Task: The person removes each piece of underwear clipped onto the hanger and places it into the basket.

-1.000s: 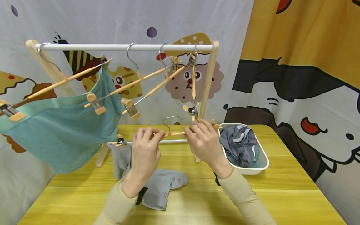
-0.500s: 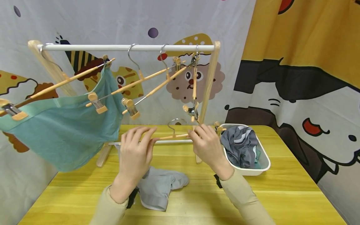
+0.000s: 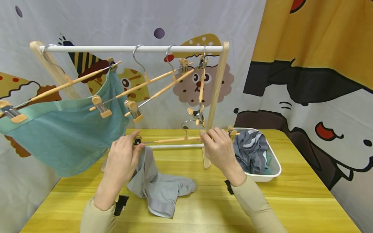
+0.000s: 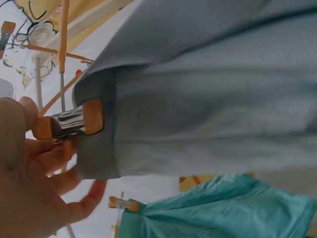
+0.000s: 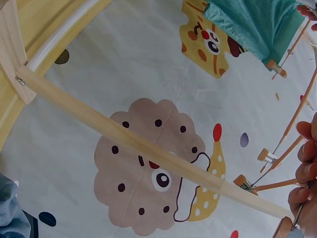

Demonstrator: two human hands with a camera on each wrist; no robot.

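My left hand (image 3: 120,158) pinches the clip (image 4: 69,121) at the left end of a clip hanger (image 3: 170,140). In the left wrist view that clip bites on the waistband of grey underpants (image 4: 208,109). The garment hangs from there, its lower part lying on the table in the head view. With curled fingers my right hand (image 3: 220,150) grips the hanger's bar, right of its hook. The clip at the hanger's right end (image 3: 231,132) shows beyond that hand, with no cloth in it. Only the fingers of the right hand (image 5: 307,168) appear at the right wrist view's edge.
A wooden rack with a white rail (image 3: 102,49) stands behind the hands. Teal underpants (image 3: 73,136) hang at its left, with several bare clip hangers (image 3: 145,85) along the rail. A white basket (image 3: 271,174) of dark grey clothes (image 3: 250,152) stands right on the wooden table (image 3: 233,213).
My left hand has moved left from the hanger's middle to its left clip. The hanger and the right hand have shifted slightly right. The grey underpants' upper part now hangs further right.
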